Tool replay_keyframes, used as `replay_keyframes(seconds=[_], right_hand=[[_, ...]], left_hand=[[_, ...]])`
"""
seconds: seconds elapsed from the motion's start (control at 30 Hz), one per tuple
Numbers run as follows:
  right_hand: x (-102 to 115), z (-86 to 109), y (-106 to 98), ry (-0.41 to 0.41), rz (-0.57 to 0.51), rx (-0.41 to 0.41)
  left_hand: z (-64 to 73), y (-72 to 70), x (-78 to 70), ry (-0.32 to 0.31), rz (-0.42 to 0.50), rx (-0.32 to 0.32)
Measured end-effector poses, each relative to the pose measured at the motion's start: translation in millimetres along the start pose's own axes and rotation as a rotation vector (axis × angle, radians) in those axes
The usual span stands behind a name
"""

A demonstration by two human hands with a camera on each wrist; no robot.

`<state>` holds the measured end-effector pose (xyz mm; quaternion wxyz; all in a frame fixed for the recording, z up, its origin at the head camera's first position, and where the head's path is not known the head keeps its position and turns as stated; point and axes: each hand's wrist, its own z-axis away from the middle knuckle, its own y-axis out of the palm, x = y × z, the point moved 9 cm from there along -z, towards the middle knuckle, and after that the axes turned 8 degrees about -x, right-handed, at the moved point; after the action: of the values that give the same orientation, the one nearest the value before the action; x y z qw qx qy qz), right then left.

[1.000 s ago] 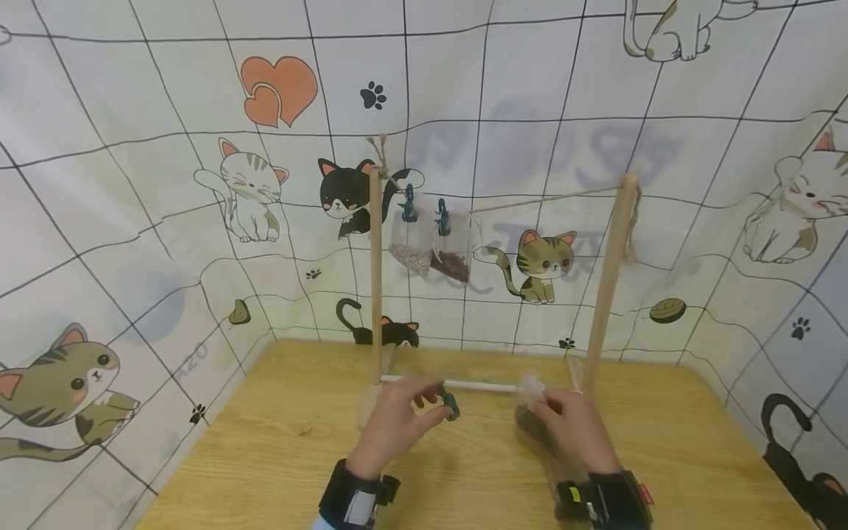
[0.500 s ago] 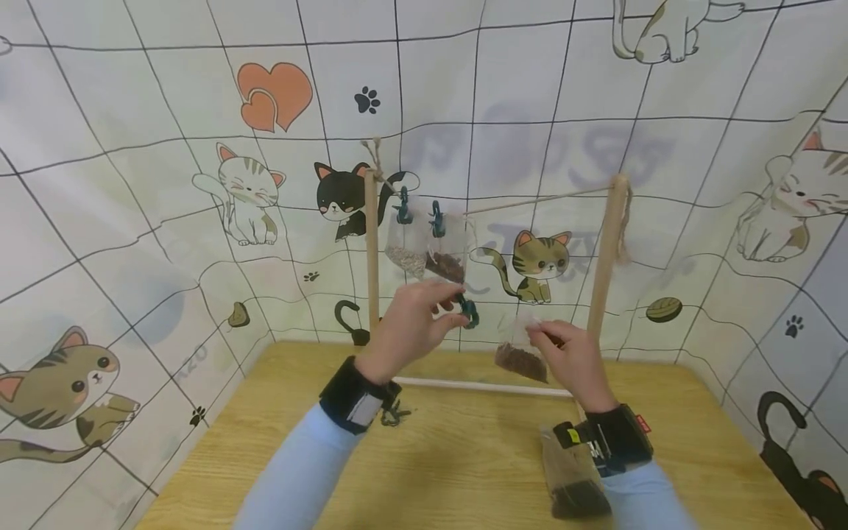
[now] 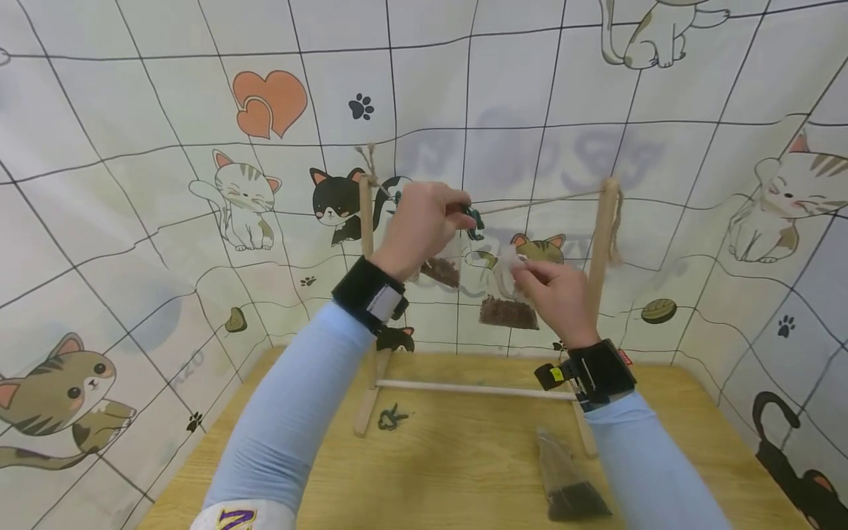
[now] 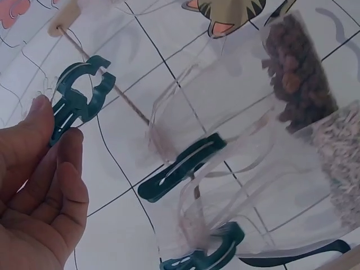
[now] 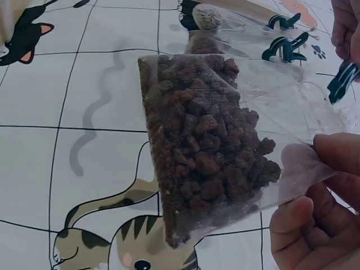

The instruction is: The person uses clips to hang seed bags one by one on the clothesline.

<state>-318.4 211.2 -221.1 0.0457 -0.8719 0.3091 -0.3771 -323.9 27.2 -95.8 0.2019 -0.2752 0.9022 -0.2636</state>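
Observation:
My left hand pinches a dark green plastic clip by its handles, close to the twine. In the left wrist view the clip's rounded end overlaps the twine; I cannot tell if they touch. My right hand pinches the top of a clear plastic bag of reddish-brown gravel, held below the twine. Two similar bags hang there from green clips: one with brown gravel, one with pale bits. In the head view my left hand partly hides them.
Two wooden posts carry the twine, joined low down by a white rod. On the wooden table lie green clip pieces at left and a bag with dark contents at right. A cat-print cloth stands behind.
Both hands have risen from near the tabletop toward the twine, the left with the clip, the right with the gravel bag. The dark-filled bag and clip on the table have come into view.

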Motion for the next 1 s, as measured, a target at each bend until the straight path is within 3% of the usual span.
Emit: replay_keyframes(seconds=[0.27, 0.5, 0.87, 1.0], right_hand=[[8.5, -23.2, 2.2, -0.049, 0.016, -0.090], [10.9, -41.1, 2.0, -0.049, 0.039, -0.159], [6.7, -57.0, 6.1, 0.006, 0.062, -0.147], [10.7, -61.5, 5.0, -0.021, 0.075, -0.162]], left_hand=[[-28.2, 3.3, 6.5, -0.074, 0.030, 0.051], [-44.5, 13.9, 15.0, -0.141, -0.020, 0.110], [-53.1, 31.6, 31.1, -0.259, 0.011, 0.203], [-54.5, 35.3, 33.3, -0.294, 0.024, 0.226]])
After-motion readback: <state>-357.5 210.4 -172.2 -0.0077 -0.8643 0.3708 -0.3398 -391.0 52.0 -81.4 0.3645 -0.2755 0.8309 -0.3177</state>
